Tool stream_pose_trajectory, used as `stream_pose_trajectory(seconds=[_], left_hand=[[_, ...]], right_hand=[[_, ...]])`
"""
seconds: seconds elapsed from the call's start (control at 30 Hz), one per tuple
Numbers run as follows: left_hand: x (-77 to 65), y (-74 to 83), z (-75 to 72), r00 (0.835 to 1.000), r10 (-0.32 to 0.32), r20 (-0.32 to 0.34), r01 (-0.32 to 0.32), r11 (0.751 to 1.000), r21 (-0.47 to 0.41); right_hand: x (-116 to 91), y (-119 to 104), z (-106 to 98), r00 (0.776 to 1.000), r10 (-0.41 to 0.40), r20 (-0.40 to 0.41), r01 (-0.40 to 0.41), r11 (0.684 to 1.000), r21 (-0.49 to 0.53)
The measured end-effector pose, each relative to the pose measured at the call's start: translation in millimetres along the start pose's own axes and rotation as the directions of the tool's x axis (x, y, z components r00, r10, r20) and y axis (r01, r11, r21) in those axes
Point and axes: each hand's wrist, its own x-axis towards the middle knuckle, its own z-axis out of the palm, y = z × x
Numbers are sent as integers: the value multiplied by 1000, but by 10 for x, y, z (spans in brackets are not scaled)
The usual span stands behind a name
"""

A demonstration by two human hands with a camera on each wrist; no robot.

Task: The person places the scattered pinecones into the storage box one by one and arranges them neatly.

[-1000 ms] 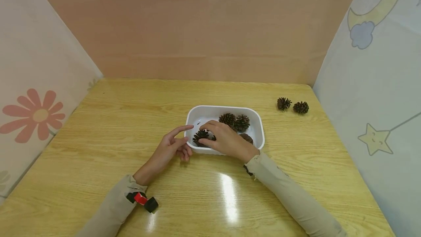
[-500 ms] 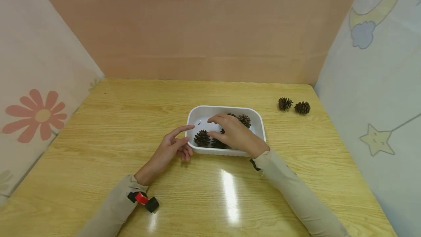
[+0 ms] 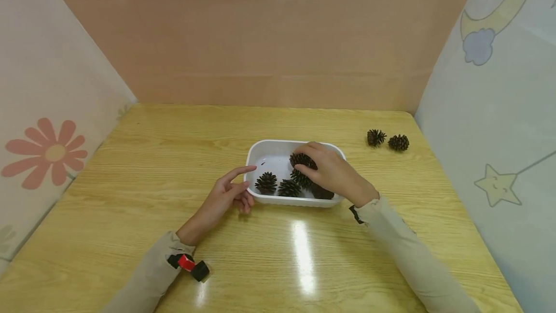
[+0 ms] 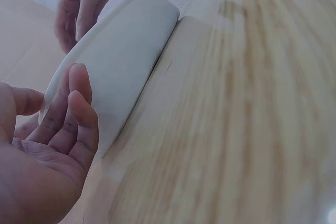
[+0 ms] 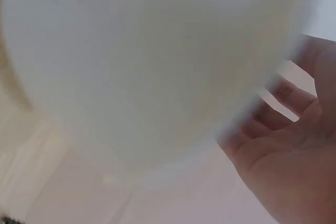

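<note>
A white rectangular tray [image 3: 278,201] with several pine cones in it stands mid-table in the head view. My left hand [image 3: 223,194] holds its left end, index finger over the rim and thumb at the edge. In the left wrist view its other fingers curl by the tray's outer wall [image 4: 118,51]. My right hand [image 3: 334,170] reaches into the right half, thumb and fingers around a pine cone [image 3: 300,159]. Two pine cones, one at the left [image 3: 266,183] and one beside it [image 3: 289,188], sit along the front wall. The tray hides the right fingertips in the right wrist view.
Two more pine cones, one [image 3: 375,137] left of the other [image 3: 398,143], lie on the wooden table [image 3: 195,134] at the back right. Papered panels border the table at left, back and right. A small dark flake [image 3: 262,163] lies on the tray floor.
My right hand has left the pine cone at the tray's left end and moved right to one farther back. My left hand has stayed at the rim.
</note>
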Motion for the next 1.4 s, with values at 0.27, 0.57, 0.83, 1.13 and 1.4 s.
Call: stream_pose_trajectory(seconds=[0.27,0.57,0.83,1.13,1.4], left_hand=[[-2,-3,-9,1000,2,-1,-2,1000,6],[2,8,15,1000,-1,-3,1,1000,-4],[-1,9,29,1000,-3,-4,3,1000,5],[-5,8,23,1000,5,-1,-5,1000,6],[-3,16,28,1000,2,0,-2,1000,9]], right_hand=[[-163,184,-248,994,107,-18,-107,994,20],[-302,525,-471,975,198,-100,-200,980,-10],[-453,813,-638,947,260,-190,-271,962,-36],[-538,1060,-732,924,323,-206,-340,939,-51],[-683,1289,-842,877,444,-181,-459,887,-47]])
